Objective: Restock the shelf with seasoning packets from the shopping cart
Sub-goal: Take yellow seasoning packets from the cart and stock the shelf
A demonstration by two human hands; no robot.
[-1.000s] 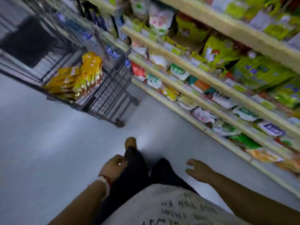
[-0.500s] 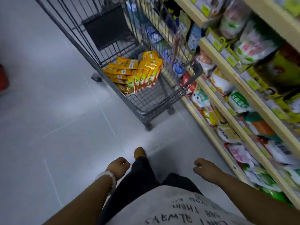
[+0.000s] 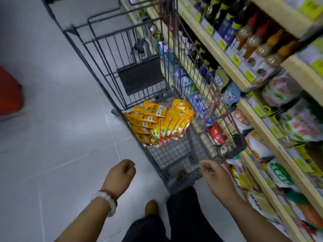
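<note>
Closer now than half a second ago, the shopping cart (image 3: 176, 95) stands directly ahead, parked against the shelf (image 3: 258, 109). Seasoning packets (image 3: 159, 124) lie stacked in its basket, untouched. Right hand (image 3: 215, 175) reaches for the cart's near rim, fingers relaxed, empty. Left hand (image 3: 120, 173) hangs loosely curled, empty. Recommended: reach over the rim and grip several packets by their edges.

From my feed I can see a pale grey tiled floor (image 3: 52, 130) with thin grout lines, and a blurry red-orange object (image 3: 8, 91) poking in at the left edge, can't tell what it is. Down low there's a tan shoe (image 3: 151, 206) under dark trousers (image 3: 185, 217), plus a white beaded bracelet (image 3: 105, 200).
</note>
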